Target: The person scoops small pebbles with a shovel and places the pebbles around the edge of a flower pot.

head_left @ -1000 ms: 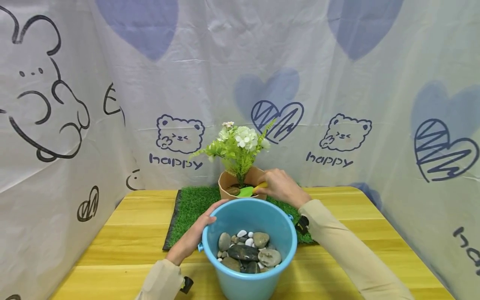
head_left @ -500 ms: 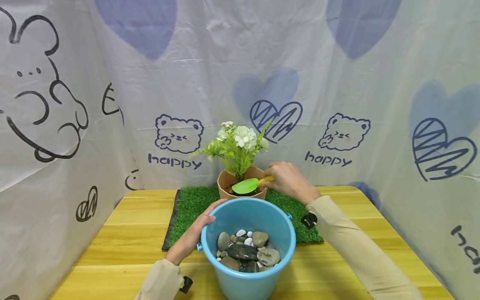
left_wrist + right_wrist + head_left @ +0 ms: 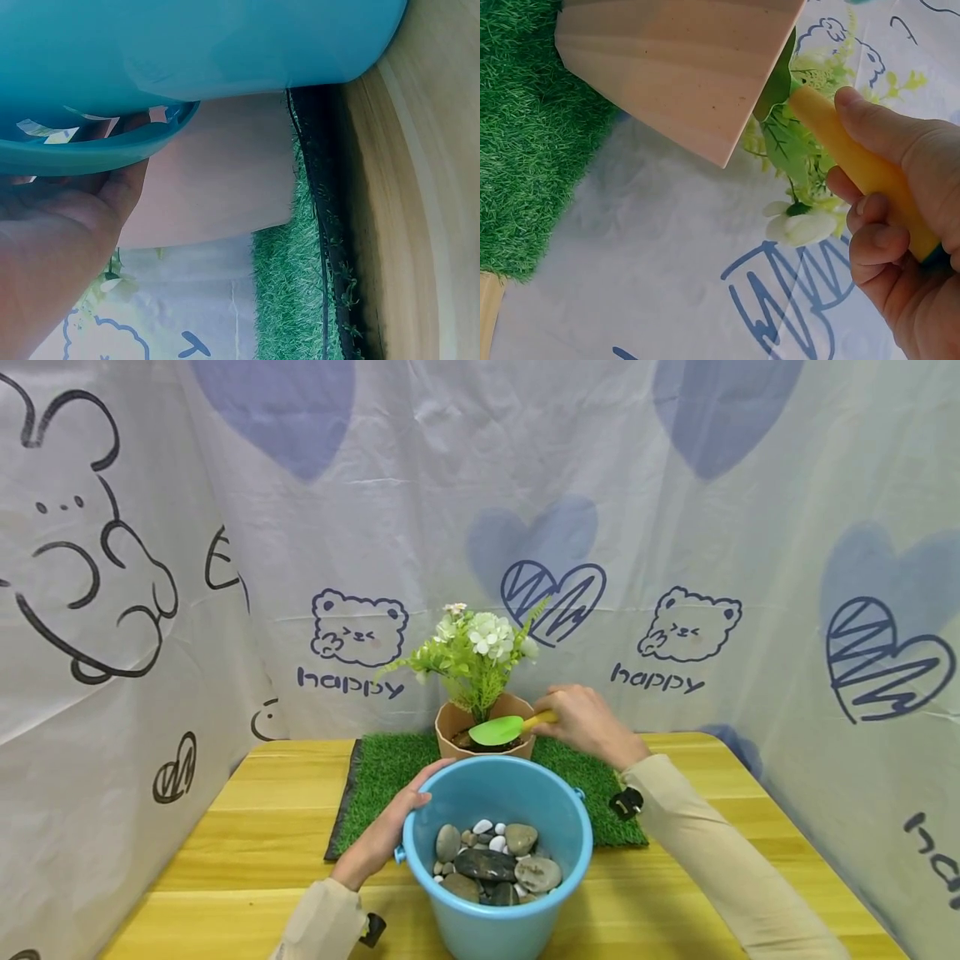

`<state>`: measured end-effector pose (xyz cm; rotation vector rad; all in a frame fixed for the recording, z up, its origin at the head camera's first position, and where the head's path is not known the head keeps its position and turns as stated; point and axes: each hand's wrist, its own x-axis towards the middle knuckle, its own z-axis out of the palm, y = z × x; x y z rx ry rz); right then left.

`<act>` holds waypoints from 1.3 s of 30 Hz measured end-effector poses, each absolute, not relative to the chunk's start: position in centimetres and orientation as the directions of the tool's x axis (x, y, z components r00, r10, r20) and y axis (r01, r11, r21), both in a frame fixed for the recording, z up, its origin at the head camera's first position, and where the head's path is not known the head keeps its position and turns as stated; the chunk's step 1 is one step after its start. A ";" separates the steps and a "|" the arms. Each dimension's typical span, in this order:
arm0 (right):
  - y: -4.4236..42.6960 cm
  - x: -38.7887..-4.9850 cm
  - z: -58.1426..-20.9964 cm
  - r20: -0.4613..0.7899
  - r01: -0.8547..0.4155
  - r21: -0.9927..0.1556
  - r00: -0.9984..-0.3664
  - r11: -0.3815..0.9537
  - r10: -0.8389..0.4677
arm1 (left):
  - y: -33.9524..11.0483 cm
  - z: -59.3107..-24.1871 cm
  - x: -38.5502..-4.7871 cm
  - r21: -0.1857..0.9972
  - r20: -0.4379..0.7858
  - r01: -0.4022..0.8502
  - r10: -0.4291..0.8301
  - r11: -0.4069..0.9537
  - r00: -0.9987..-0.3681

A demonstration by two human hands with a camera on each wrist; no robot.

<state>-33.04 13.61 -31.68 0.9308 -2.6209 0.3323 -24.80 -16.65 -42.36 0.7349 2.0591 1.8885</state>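
My right hand (image 3: pixel 588 722) grips the yellow handle of a small garden trowel (image 3: pixel 497 731). In the right wrist view its fingers (image 3: pixel 877 240) curl round that handle. The green blade lies over the dark soil inside the tan flower pot (image 3: pixel 450 720), its face looking bare. From the pot rises a leafy plant (image 3: pixel 480 660) with white flowers. My left hand (image 3: pixel 386 827) holds the rim of the light blue bucket (image 3: pixel 495 927) on its left side, thumb over the edge. Stones (image 3: pixel 486 864) of several sizes, grey, dark and white, lie in the bucket.
A green turf mat (image 3: pixel 393 785) lies under the pot, behind the bucket. Both stand on a yellow wood-grain table (image 3: pixel 247 860). Printed white cloth (image 3: pixel 420 527) hangs close behind and along both sides.
The trowel has come up from low in the pot and shifted slightly right, with more of its blade showing. My left hand and the bucket have stayed in place.
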 end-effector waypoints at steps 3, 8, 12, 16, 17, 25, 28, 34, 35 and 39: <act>14.0 -33.1 -31.7 0.390 -0.650 -0.127 -0.727 0.750 -0.565 | -16.6 -42.3 -24.8 0.980 0.151 0.198 0.520 0.036 -0.841; 14.6 -33.2 -31.8 0.400 -0.648 -0.211 -0.740 0.732 -0.541 | -16.6 -42.3 -24.8 0.978 0.148 0.202 0.516 0.048 -0.843; 15.2 -33.3 -32.2 0.432 -0.652 -0.250 -0.737 0.716 -0.520 | -16.6 -42.2 -24.9 0.977 0.149 0.205 0.515 0.054 -0.844; 15.7 -33.2 -32.4 0.456 -0.654 -0.256 -0.731 0.712 -0.508 | -16.6 -42.2 -24.9 0.974 0.156 0.218 0.523 0.058 -0.838; 15.7 -33.1 -32.4 0.455 -0.652 -0.258 -0.733 0.713 -0.505 | -16.6 -42.2 -24.9 0.974 0.157 0.218 0.522 0.058 -0.838; 16.2 -32.6 -32.4 0.459 -0.644 -0.311 -0.746 0.699 -0.483 | -16.7 -42.3 -24.8 0.970 0.162 0.231 0.514 0.073 -0.842; 16.4 -32.6 -32.7 0.478 -0.647 -0.332 -0.743 0.687 -0.469 | -16.8 -42.4 -24.8 0.969 0.160 0.234 0.513 0.082 -0.843; 16.6 -32.6 -33.4 0.529 -0.684 -0.337 -0.706 0.647 -0.471 | -16.9 -42.5 -24.8 0.970 0.156 0.230 0.515 0.082 -0.843; 16.7 -32.6 -33.5 0.540 -0.690 -0.337 -0.699 0.640 -0.470 | -16.9 -42.5 -24.8 0.971 0.154 0.226 0.515 0.080 -0.843; 16.9 -32.4 -33.8 0.566 -0.707 -0.337 -0.680 0.621 -0.467 | -16.9 -42.6 -24.8 0.970 0.160 0.233 0.531 0.072 -0.832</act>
